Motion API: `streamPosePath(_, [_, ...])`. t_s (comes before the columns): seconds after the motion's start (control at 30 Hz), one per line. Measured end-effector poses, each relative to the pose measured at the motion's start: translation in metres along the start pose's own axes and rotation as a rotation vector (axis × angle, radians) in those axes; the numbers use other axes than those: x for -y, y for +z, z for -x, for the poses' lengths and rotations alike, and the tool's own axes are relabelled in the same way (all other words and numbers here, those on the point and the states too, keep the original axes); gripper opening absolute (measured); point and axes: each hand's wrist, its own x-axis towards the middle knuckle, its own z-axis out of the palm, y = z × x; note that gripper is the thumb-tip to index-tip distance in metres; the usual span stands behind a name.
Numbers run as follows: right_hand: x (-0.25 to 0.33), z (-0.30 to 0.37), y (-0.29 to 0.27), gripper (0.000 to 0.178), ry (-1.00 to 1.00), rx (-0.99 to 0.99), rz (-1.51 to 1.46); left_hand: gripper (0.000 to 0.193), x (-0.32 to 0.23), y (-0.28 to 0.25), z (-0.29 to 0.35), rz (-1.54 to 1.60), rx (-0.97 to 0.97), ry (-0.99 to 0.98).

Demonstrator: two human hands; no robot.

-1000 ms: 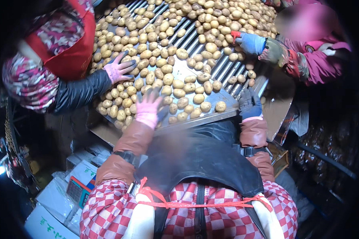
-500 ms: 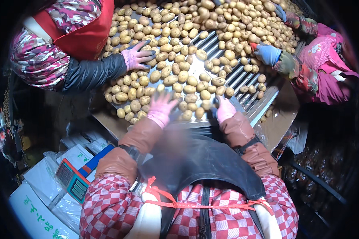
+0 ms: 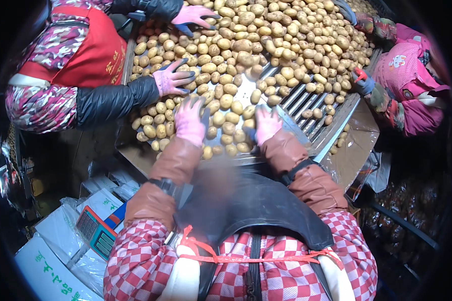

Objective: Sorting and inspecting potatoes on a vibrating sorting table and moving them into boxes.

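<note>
Potatoes (image 3: pixel 226 102) lie loose over a metal sorting table (image 3: pixel 246 89). My left hand (image 3: pixel 190 123), in a pink glove with dark fingertips, rests against potatoes near the table's front edge, fingers spread. My right hand (image 3: pixel 267 124), gloved alike, is at the right side of this group, fingers stretched out and apart. Several potatoes sit between my two hands, and neither hand grips one. My palms face down and are hidden.
At left, a person in a red apron (image 3: pixel 93 47) has a pink-gloved hand (image 3: pixel 172 80) close to mine. Another person's blue-gloved hand (image 3: pixel 365 84) is at right. Metal bars (image 3: pixel 306 108) slope beside the potatoes. A scale (image 3: pixel 96 233) stands among white boxes (image 3: pixel 55 266).
Both my hands have shifted left and a little farther up the table, my right hand more. The left person's second hand has come into view; the right person's hand has drawn back from the potatoes.
</note>
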Motion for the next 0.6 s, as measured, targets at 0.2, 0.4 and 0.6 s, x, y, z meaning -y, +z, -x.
streamPosePath(0.2, [-0.041,0.014,0.015,0.055,-0.232,0.027,-0.495,0.022,-0.044,0.036,-0.034,-0.205,0.486,-0.149])
streamPosePath(0.4, [-0.044,0.031,-0.01,0.04,0.239,0.29,-1.254,0.033,-0.054,0.034,-0.033,-0.301,0.532,-0.285])
streamPosePath(0.6, [-0.019,0.017,-0.038,0.038,0.357,0.311,-1.54,0.027,-0.031,0.061,-0.056,-0.321,0.56,-0.183])
